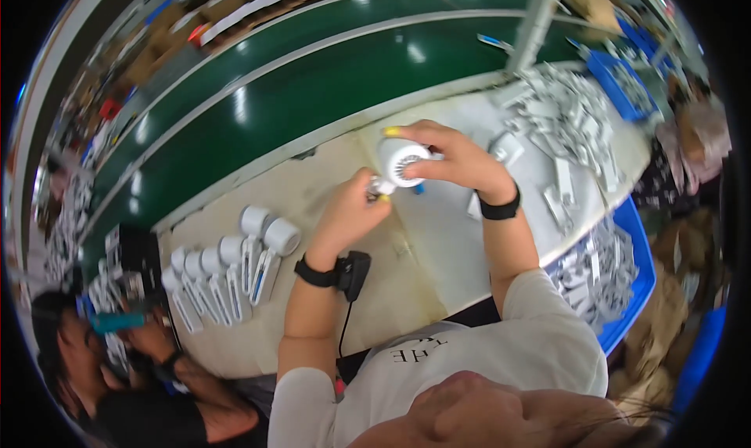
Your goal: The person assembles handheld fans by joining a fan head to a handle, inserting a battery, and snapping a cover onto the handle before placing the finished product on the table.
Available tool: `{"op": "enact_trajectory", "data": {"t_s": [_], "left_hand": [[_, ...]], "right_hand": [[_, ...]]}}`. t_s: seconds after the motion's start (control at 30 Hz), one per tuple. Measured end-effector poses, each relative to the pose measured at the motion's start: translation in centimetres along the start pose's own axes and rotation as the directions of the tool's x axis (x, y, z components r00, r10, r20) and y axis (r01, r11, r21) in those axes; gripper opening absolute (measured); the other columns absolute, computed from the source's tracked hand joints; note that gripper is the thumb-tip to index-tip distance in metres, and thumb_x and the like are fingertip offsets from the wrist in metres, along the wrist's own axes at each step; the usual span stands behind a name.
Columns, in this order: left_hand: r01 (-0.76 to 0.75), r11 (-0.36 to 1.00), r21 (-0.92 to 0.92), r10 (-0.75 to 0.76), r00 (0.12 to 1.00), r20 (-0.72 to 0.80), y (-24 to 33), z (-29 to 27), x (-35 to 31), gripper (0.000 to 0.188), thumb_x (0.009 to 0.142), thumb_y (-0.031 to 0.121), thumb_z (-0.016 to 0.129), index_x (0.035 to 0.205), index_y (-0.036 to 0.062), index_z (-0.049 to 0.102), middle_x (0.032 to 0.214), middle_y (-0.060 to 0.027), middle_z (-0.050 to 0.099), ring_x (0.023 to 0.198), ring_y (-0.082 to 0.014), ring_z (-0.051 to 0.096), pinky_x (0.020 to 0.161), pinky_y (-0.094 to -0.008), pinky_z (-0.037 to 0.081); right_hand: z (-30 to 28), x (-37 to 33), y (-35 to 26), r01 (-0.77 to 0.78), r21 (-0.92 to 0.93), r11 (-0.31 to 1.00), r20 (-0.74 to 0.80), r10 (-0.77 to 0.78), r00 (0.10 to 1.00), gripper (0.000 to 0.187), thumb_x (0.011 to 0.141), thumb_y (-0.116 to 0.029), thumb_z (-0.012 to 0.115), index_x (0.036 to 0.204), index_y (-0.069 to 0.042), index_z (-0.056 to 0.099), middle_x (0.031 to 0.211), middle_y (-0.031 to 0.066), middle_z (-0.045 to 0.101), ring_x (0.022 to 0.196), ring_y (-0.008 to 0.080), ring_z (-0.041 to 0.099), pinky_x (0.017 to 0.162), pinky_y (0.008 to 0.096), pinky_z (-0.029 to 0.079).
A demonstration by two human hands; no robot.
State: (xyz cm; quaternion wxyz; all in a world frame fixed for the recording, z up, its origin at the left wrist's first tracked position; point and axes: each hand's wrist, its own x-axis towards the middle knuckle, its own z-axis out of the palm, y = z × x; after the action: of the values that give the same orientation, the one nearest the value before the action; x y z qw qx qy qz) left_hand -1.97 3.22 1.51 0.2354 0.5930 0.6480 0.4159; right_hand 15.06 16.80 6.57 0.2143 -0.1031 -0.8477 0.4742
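Note:
Above the middle of the table, my right hand (446, 157) is closed around a white round device head (397, 155) with a dark slotted grille on its face. My left hand (350, 213) pinches the narrow lower end of the same piece, where a small shiny part shows between the fingers. What exactly the left fingertips press on is partly hidden. A bit of blue (419, 189) shows just below the head. Left of my left forearm, several white devices with round heads and long slotted handles (227, 287) lie in a slanting row on the table.
Loose white handle shells (559, 119) lie heaped at the right of the table (407, 268). Blue bins (637, 252) hold more white parts. A black adapter (356, 274) with a cord lies by my left wrist. Beyond runs a green conveyor (313, 72). A co-worker holds a teal tool (117, 321) at left.

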Motion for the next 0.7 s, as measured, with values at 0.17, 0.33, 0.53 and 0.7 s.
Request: {"op": "enact_trajectory", "data": {"t_s": [0.17, 0.33, 0.53, 0.7], "left_hand": [[0.256, 0.908, -0.331, -0.215, 0.964, 0.156, 2.2, -1.1, -0.5, 0.017, 0.082, 0.016, 0.056, 0.091, 0.0027, 0.051, 0.073, -0.005, 0.059, 0.058, -0.0102, 0.056, 0.05, -0.0244, 0.044], [0.177, 0.81, -0.559, -0.125, 0.984, 0.13, 2.0, 0.3, -0.3, 0.022, 0.09, 0.023, 0.052, 0.097, 0.0029, 0.051, 0.078, -0.0077, 0.061, 0.059, -0.0115, 0.057, 0.052, -0.0238, 0.047], [-0.006, 0.48, -0.877, -0.123, 0.99, -0.074, 1.3, -0.2, -0.3, 0.03, 0.09, 0.025, 0.049, 0.105, -0.001, 0.052, 0.09, -0.014, 0.063, 0.074, -0.0176, 0.061, 0.069, -0.0291, 0.049], [-0.051, 0.433, -0.9, -0.018, 0.998, -0.066, 0.0, -0.8, 0.0, 0.032, 0.089, 0.023, 0.054, 0.111, -0.0012, 0.053, 0.102, -0.016, 0.062, 0.088, -0.017, 0.06, 0.071, -0.0273, 0.046]], "right_hand": [[0.6, 0.2, 0.1, 0.015, 0.115, 0.993, -0.043, -0.01, 0.999, 0.048, 0.081, -0.02, 0.066, 0.125, -0.01, 0.052, 0.101, 0.0072, 0.053, 0.09, 0.0176, 0.053, 0.076, 0.0257, 0.043], [1.3, -0.1, 0.8, 0.149, 0.094, 0.984, -0.228, -0.125, 0.966, 0.047, 0.087, -0.03, 0.058, 0.127, -0.007, 0.049, 0.105, 0.0102, 0.056, 0.092, 0.0194, 0.056, 0.08, 0.0296, 0.044], [-2.6, -7.8, -0.2, -0.069, -0.437, 0.897, -0.381, -0.115, 0.917, 0.03, 0.082, -0.024, 0.064, 0.106, -0.005, 0.061, 0.102, 0.0117, 0.059, 0.094, 0.0259, 0.056, 0.081, 0.0327, 0.045], [-4.9, -19.5, 2.2, -0.755, -0.495, 0.431, -0.788, 0.143, 0.599, 0.024, 0.076, -0.024, 0.068, 0.083, -0.002, 0.062, 0.093, 0.0127, 0.06, 0.092, 0.0307, 0.056, 0.08, 0.0368, 0.045]]}}
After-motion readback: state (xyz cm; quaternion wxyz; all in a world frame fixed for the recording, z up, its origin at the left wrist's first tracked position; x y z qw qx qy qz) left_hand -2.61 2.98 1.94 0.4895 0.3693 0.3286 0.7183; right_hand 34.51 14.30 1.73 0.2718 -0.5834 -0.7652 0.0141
